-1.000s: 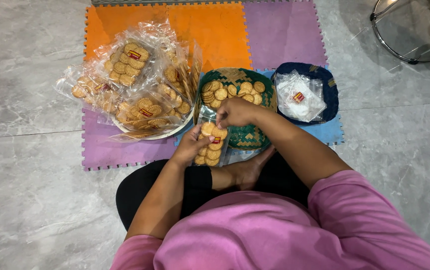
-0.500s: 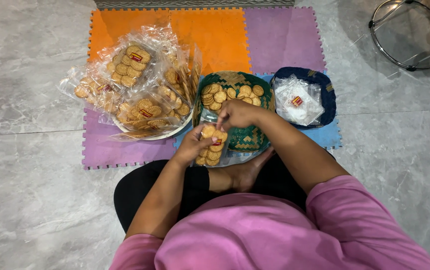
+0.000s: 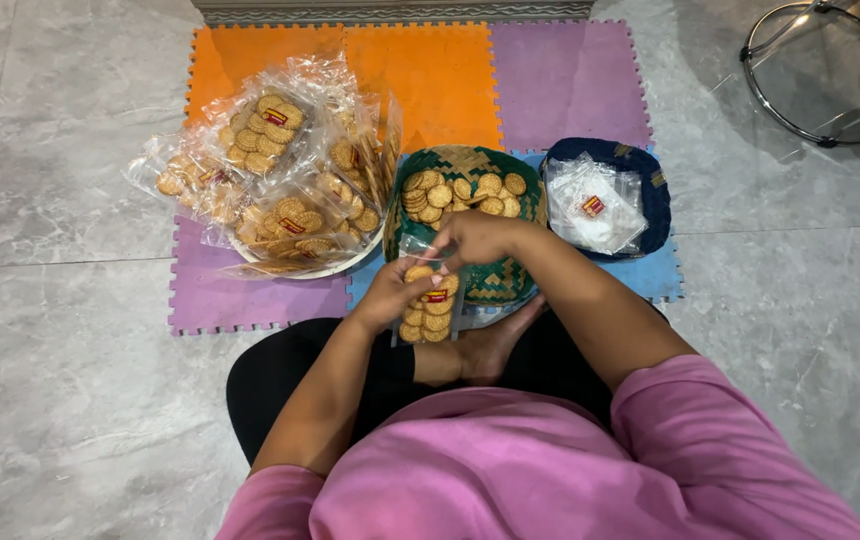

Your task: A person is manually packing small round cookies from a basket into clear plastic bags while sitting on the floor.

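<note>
The left hand curls around the side of a clear bag of round biscuits, holding it upright just in front of the green woven basket. The right hand has its fingers pressed together at the bag's open top; whether they pinch a biscuit or only the plastic is hidden by the knuckles. Loose biscuits lie in the basket. Filled bags pile on a white tray at the left, and a blue basket with empty plastic bags sits at the right, all on foam floor mats.
</note>
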